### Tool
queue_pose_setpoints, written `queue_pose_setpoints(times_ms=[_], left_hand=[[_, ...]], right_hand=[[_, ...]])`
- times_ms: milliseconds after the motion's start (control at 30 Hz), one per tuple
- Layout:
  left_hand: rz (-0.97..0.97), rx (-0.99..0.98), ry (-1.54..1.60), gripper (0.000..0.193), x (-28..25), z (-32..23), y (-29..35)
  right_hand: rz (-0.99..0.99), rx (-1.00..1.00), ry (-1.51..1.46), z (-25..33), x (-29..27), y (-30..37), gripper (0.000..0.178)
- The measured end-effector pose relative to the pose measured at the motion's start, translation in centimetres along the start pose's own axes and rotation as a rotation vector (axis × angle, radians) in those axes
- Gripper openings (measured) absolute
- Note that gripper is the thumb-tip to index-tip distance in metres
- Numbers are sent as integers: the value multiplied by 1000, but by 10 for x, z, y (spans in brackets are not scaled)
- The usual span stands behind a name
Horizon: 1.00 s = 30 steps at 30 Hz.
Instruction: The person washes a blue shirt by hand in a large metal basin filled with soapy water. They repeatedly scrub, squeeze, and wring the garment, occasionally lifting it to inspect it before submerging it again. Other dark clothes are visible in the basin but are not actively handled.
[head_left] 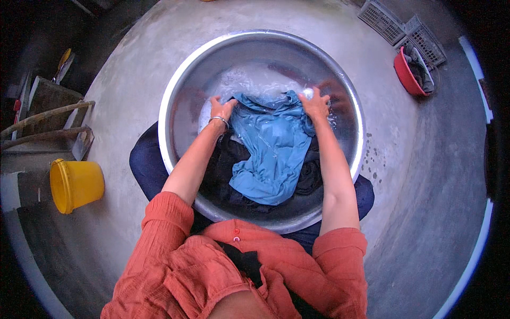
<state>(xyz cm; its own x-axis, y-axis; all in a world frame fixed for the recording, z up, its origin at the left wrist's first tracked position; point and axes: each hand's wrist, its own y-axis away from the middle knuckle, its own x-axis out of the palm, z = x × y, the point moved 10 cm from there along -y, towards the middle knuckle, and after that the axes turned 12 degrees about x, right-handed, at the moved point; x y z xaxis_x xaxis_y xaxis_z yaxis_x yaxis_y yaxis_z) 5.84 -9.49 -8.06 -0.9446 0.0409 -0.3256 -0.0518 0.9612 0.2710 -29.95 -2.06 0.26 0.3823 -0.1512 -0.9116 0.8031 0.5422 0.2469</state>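
A wet blue shirt (pixel 273 146) is spread inside a wide metal basin (pixel 180 74), partly over dark clothes (pixel 220 175). My left hand (pixel 223 109) is closed on the shirt's far left edge, with a bangle round the wrist. At the far right edge my right hand (pixel 317 105) grips the cloth between thumb and fingers, with white foam beside the fingertips. Soapy water (pixel 249 80) fills the far part of the basin beyond the shirt. The lower part of the shirt lies crumpled on the dark clothes.
A yellow bucket (pixel 79 183) lies tilted at the left, below some long wooden handles (pixel 48 117). At the far right are a red tub (pixel 408 77) with dark cloth in it and grey plastic crates (pixel 382 21). Wet spots mark the concrete floor (pixel 396 138) right of the basin.
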Motion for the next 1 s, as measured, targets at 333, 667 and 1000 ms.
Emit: queue_pose_setpoints(times_ms=[333,667,1000], left_hand=[[442,-278,878,59,78,-31,52],[457,-249,936,29,104,-52,60],[111,125,-311,65,19,7,-15]], right_hand=[[318,-644,-556,113,49,157,25],[-269,-728,-424,117,-11,131,23],[-13,-214,96,49,35,47,60]])
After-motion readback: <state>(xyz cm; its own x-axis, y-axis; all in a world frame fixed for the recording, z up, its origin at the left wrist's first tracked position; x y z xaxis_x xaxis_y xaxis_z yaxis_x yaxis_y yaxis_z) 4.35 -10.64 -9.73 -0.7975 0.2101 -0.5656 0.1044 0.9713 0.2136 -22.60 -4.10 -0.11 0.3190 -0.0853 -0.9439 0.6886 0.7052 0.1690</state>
